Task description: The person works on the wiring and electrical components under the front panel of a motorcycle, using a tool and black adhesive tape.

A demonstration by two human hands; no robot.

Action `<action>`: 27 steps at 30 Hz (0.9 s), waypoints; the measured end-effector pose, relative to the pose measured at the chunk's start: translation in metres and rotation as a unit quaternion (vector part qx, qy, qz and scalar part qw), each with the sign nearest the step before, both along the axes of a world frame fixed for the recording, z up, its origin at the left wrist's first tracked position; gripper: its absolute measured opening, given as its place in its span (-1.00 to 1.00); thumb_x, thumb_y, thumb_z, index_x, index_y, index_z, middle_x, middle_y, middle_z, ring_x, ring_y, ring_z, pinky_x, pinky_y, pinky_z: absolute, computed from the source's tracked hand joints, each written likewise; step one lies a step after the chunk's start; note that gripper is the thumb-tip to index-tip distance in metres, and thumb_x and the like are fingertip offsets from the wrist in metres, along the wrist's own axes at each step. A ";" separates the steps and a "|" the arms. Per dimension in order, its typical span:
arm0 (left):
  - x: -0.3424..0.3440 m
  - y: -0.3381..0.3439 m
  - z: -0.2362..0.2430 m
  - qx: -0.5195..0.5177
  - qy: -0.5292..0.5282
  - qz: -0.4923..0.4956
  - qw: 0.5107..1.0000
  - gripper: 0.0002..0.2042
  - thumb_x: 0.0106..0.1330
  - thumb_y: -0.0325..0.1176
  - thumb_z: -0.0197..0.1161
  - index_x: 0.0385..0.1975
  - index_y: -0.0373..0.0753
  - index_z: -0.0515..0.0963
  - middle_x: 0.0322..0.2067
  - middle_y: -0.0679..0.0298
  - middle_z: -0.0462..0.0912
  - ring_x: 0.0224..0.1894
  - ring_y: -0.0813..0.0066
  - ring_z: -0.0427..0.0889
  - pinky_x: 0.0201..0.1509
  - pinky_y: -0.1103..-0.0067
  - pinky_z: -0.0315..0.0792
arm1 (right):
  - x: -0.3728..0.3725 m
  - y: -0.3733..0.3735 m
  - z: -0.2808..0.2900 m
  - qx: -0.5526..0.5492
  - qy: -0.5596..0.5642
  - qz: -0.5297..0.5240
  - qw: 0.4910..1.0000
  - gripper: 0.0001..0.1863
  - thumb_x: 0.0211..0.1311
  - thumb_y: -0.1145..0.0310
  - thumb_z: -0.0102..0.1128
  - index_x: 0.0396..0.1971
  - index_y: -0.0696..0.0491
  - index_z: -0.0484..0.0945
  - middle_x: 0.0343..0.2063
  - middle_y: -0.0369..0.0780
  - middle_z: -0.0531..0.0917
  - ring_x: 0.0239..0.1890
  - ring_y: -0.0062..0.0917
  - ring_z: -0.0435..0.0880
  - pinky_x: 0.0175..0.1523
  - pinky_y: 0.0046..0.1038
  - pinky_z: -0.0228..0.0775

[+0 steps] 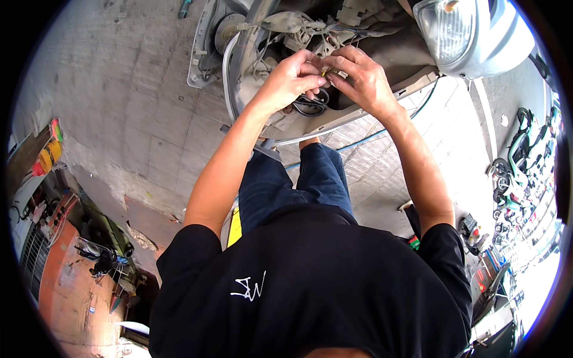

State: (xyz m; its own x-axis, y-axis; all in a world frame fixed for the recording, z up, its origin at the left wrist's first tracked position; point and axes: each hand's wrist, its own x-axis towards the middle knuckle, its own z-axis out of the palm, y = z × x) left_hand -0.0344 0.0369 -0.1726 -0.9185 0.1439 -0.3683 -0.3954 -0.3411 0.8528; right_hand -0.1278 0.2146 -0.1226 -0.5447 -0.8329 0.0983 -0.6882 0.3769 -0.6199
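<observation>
My left hand (292,79) and my right hand (362,77) meet over the opened body of a scooter (412,83). Both have their fingers pinched together. Between the fingertips shows a small yellow piece (324,73), perhaps part of a wire; its kind is too small to tell. Just under the hands lies a loop of black cable (311,106) inside the body shell. Beyond the fingers, dusty wires and connectors (298,27) spread through the exposed frame. My fingers hide part of what they grip.
The scooter's headlight (450,36) is at the upper right. A blue hose (364,140) crosses the paved ground (143,95) below the body. Tools and parts clutter an orange-brown surface (71,280) at the lower left. Parked scooters (519,149) line the right side.
</observation>
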 end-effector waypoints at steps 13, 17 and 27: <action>-0.007 0.010 0.006 -0.009 -0.012 0.034 0.999 -0.79 0.34 -0.34 0.23 -0.18 -0.34 0.48 -0.47 0.29 0.59 -0.50 0.65 0.56 -0.47 0.69 0.50 | -0.001 0.007 -0.004 -0.015 0.037 -0.012 0.999 -0.83 0.02 0.41 0.30 -0.35 0.08 0.57 -0.44 -0.21 0.56 -0.31 -0.27 0.57 -0.22 -0.31 0.47; -0.015 0.026 -0.002 -0.044 -0.015 0.108 0.993 -0.81 0.31 -0.33 0.26 -0.25 -0.34 0.53 -0.53 0.31 0.58 -0.56 0.67 0.55 -0.55 0.71 0.46 | -0.010 0.009 -0.010 0.007 0.000 -0.036 0.999 -0.84 0.05 0.42 0.28 -0.35 0.10 0.56 -0.43 -0.17 0.58 -0.30 -0.25 0.59 -0.22 -0.29 0.46; -0.035 0.056 -0.030 0.103 -0.073 0.359 0.925 -0.81 0.25 -0.34 0.28 -0.24 -0.30 0.55 -0.37 0.34 0.61 -0.35 0.64 0.56 -0.30 0.65 0.44 | -0.032 -0.014 -0.032 -0.001 -0.049 -0.184 0.982 -0.79 0.14 0.39 0.23 -0.21 0.07 0.57 -0.34 -0.15 0.63 -0.30 -0.21 0.65 -0.20 -0.34 0.48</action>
